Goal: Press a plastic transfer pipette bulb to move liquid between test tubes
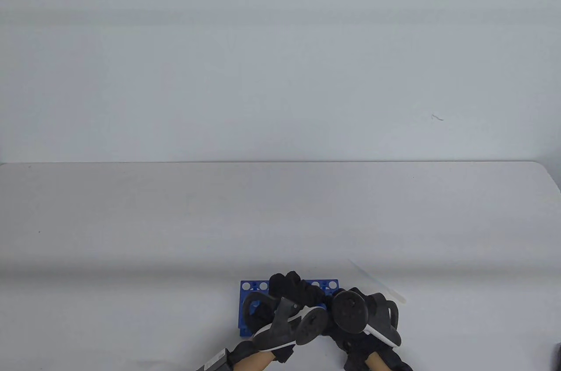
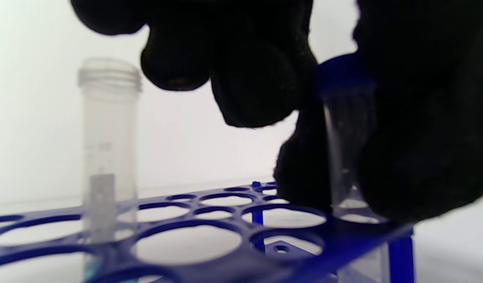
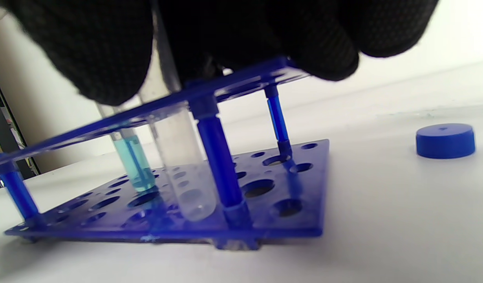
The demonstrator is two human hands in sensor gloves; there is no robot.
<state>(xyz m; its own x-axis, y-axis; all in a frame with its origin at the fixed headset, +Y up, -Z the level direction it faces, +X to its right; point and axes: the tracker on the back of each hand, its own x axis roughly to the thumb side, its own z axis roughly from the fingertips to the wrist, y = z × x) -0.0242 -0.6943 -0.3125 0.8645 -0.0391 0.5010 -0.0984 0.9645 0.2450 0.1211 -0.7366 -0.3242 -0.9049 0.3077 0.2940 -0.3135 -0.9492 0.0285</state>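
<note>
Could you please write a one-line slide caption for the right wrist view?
Gloved fingers over a blue rack holding a blue-liquid tube and an empty tube; loose cap alongside.

Gloved fingers (image 3: 108,51) rest on the blue rack (image 3: 186,188); inside stand a blue-liquid tube (image 3: 135,165) and an empty tube (image 3: 182,157); a cap (image 3: 445,140) lies right of the rack.

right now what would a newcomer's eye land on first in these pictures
First, the bright blue plastic test tube rack at the table's near edge, with both black-gloved hands, left hand and right hand, crowded over it. Next, the clear tube holding blue liquid standing in the rack beside an empty clear tube. A loose blue screw cap lies on the white table beside the rack.
</note>
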